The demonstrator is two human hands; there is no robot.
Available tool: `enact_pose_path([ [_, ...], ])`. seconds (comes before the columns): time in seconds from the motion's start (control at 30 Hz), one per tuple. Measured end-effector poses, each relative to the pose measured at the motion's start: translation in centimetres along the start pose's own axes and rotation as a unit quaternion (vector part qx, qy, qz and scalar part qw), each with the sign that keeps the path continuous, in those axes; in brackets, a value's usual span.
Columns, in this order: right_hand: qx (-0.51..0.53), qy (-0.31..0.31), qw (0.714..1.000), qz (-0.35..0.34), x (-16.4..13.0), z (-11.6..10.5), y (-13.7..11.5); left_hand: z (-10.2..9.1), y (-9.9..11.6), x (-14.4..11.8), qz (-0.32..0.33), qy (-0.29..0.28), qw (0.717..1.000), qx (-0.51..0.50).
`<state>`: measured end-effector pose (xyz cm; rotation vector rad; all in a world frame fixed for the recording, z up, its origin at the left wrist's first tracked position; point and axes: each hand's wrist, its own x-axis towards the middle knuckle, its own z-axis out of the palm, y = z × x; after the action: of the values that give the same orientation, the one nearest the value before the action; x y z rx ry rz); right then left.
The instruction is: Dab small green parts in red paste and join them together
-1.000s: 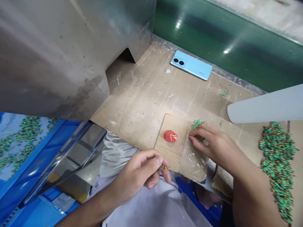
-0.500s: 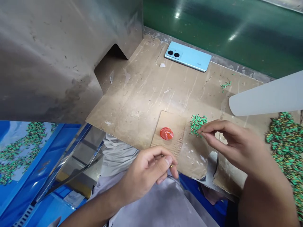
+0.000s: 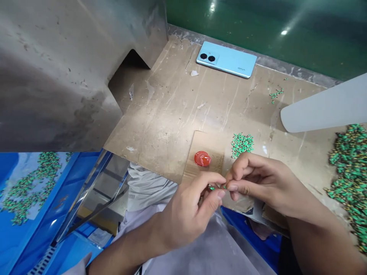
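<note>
My left hand (image 3: 189,214) and my right hand (image 3: 258,181) meet fingertip to fingertip over the front edge of the cardboard-covered bench (image 3: 177,114). Between the pinched fingers of both hands sits a tiny green part (image 3: 213,187). Just beyond my right hand lies a small heap of the same green parts (image 3: 242,144). A red blob (image 3: 202,159) sits on a small cardboard piece (image 3: 208,152) just beyond my left fingers.
A light blue phone (image 3: 226,64) lies face down at the back by the green conveyor belt (image 3: 258,26). A large pile of green parts (image 3: 348,172) lies right, under a white tube (image 3: 323,109). A metal housing (image 3: 57,68) stands left; a blue bin (image 3: 25,191) holds more parts.
My right hand left the small green heap and came back toward me with a part. My left hand rose to meet it, and the two now pinch together.
</note>
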<state>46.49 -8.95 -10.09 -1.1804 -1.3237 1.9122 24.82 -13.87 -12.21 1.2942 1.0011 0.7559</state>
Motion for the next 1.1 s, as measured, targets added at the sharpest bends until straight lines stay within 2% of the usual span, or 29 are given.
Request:
enact_pose_path([
  [0.17, 0.025, -0.019, 0.999, 0.015, 0.1, 0.2, 0.4, 0.1, -0.2, -0.2, 0.07, 0.045, 0.994, 0.069],
  [0.33, -0.05, -0.012, 0.997, -0.059, -0.1, 0.6, 0.4, 0.4, -0.4, -0.4, 0.074, 0.085, 0.991, 0.067],
  [0.53, 0.042, 0.0, 0.999, -0.026, 0.4, 1.2, 1.0, -0.1, -0.4, -0.4, 0.1, 0.072, 0.988, 0.097],
  [0.67, 0.026, 0.006, 0.999, -0.032, 0.5, 1.4, 1.5, -0.6, -0.2, -0.4, 0.084, 0.078, 0.987, 0.117],
  [0.8, -0.08, 0.011, 0.994, -0.078, 0.3, 1.3, 1.4, -0.6, -0.2, -0.5, 0.05, 0.082, 0.991, 0.092],
  [0.9, -0.189, 0.015, 0.972, -0.141, 0.1, 1.3, 1.3, -0.3, -0.4, -0.7, 0.027, 0.09, 0.995, 0.037],
  [1.0, -0.228, 0.015, 0.951, -0.209, 0.3, 1.5, 1.5, -0.2, -0.4, -0.8, 0.025, 0.104, 0.994, -0.013],
  [1.1, -0.24, 0.017, 0.939, -0.245, 0.6, 1.8, 1.6, -0.2, -0.3, -0.7, 0.035, 0.113, 0.993, -0.021],
])
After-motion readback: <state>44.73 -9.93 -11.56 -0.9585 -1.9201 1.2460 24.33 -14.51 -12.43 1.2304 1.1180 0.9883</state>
